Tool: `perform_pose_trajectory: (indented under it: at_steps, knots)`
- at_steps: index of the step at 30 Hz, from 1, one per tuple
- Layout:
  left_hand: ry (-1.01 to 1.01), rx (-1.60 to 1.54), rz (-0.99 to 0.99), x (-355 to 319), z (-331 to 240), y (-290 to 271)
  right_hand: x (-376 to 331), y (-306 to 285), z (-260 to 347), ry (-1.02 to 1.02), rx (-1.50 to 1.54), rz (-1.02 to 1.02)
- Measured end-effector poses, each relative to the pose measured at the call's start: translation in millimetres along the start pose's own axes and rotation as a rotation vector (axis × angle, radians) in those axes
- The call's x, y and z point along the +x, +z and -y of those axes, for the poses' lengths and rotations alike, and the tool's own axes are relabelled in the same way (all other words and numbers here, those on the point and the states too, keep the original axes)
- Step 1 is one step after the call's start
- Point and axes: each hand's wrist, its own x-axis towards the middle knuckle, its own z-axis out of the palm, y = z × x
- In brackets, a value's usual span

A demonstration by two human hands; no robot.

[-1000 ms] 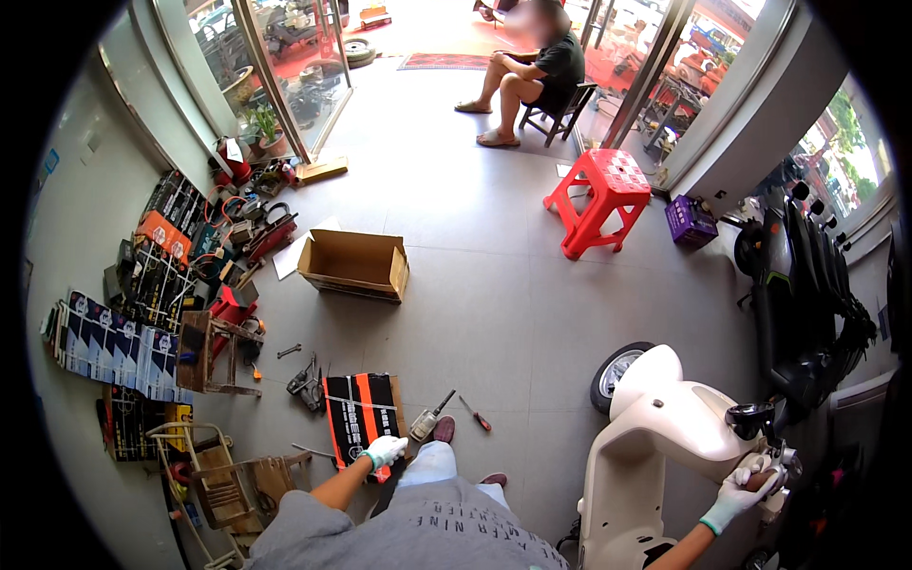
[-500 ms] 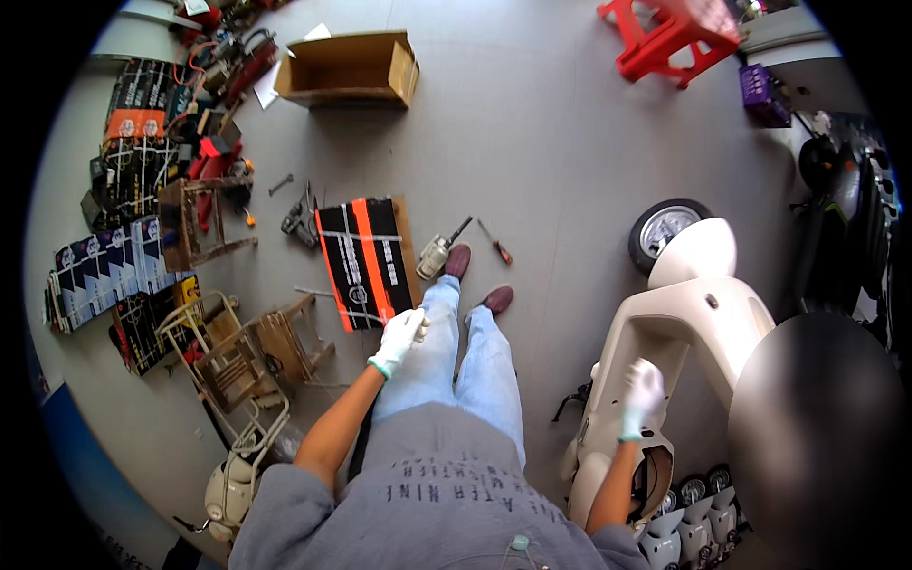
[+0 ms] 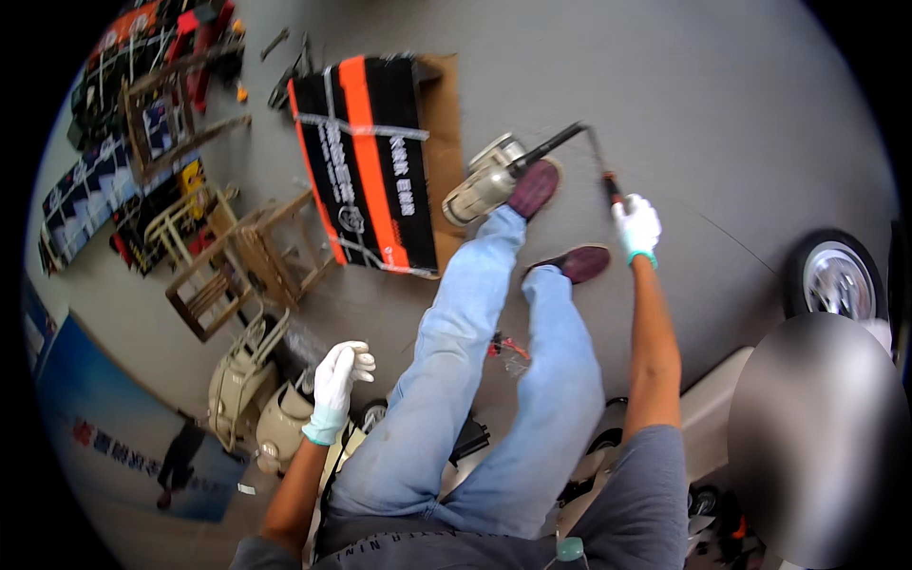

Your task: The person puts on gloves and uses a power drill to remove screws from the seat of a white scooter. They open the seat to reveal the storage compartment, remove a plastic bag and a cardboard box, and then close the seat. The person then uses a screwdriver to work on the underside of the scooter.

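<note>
My right hand [image 3: 638,226], in a white glove with a green cuff, is down at the floor beside my right shoe. Its fingers are closed round the handle end of a screwdriver [image 3: 611,185], whose thin shaft points away from me. My left hand [image 3: 340,380], gloved the same way, hangs to the left of my thigh with loosely bent fingers and nothing visible in it. A beige metal tool [image 3: 478,196] with a black rod lies against my left shoe, its rod reaching close to the screwdriver's tip.
A black and orange carton [image 3: 375,161] lies left of the tool. Wooden stools [image 3: 275,252] and beige scooter parts [image 3: 285,418] stand further left. On the right is a wheel [image 3: 836,275] beside a cream scooter body [image 3: 717,408]. A wrench [image 3: 275,43] lies at the far left.
I have bent lower, so the floor things look larger. My right hand has moved from beside the scooter body to the screwdriver and closed on it. My left hand has dropped away from the carton.
</note>
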Motion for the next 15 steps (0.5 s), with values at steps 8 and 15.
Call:
perform_pose_trajectory:
  at_steps: [8, 15]
  knots:
    - [-0.083, -0.117, 0.005, 13, 46, -2, 13, 58, -11, 0.130, 0.081, 0.170]
    - [0.062, -0.427, 0.174, -63, 44, 15, -141, -62, 27, 0.599, 1.615, 0.644]
